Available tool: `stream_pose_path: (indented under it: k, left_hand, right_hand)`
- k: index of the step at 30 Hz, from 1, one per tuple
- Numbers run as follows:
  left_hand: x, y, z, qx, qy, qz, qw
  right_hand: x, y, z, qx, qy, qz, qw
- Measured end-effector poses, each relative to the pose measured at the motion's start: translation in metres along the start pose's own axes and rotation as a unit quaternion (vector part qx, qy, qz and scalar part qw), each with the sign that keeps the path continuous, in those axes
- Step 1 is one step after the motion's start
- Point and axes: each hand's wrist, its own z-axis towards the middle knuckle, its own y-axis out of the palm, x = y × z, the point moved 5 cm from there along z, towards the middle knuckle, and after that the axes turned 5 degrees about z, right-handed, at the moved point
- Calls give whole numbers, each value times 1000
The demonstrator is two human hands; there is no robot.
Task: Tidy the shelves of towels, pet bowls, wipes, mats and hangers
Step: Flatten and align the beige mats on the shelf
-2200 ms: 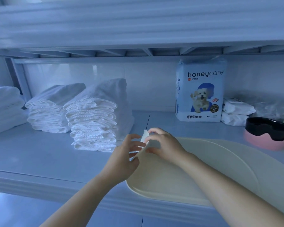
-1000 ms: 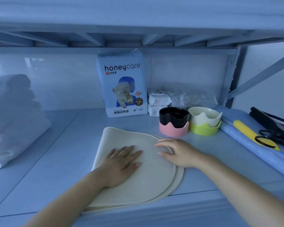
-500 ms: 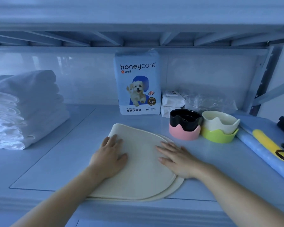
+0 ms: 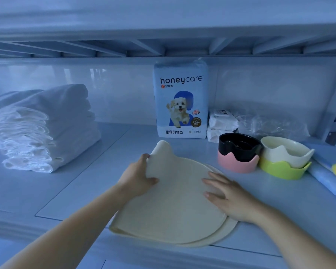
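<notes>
Here the left hand (image 4: 138,177) grips the top flat cream mat (image 4: 173,202) by its left edge and curls it upward. The right hand (image 4: 229,199) lies flat on the mat's right side, fingers straight. Beneath it, a second cream mat (image 4: 228,231) rests on the pale blue shelf (image 4: 81,187). Behind stands a blue pack (image 4: 180,105) reading "honeycare", "宠物训导垫" and "M", with white wipe packs (image 4: 221,121) just beside it. To the right, a black bowl (image 4: 239,146) nests in a pink bowl (image 4: 237,165). Folded white towels (image 4: 43,129) are stacked at the left.

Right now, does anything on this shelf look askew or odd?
The top mat sits offset on the lower mat, whose rim shows at the right. The left hand holds the top mat's far corner curled up. Nothing else stands out.
</notes>
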Motion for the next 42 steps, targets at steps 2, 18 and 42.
stream_pose_path:
  k: [2, 18, 42]
  left_hand:
    - [6, -10, 13, 6, 68, 36, 997]
    - [-59, -1, 135, -34, 161, 153, 974]
    - [-46, 13, 191, 29, 287, 259, 922]
  right_hand:
    - [-4, -3, 1, -1, -5, 18, 1000]
    - [-37, -13, 94, 76, 81, 6, 994]
    - [-13, -21, 122, 208, 364, -11, 908]
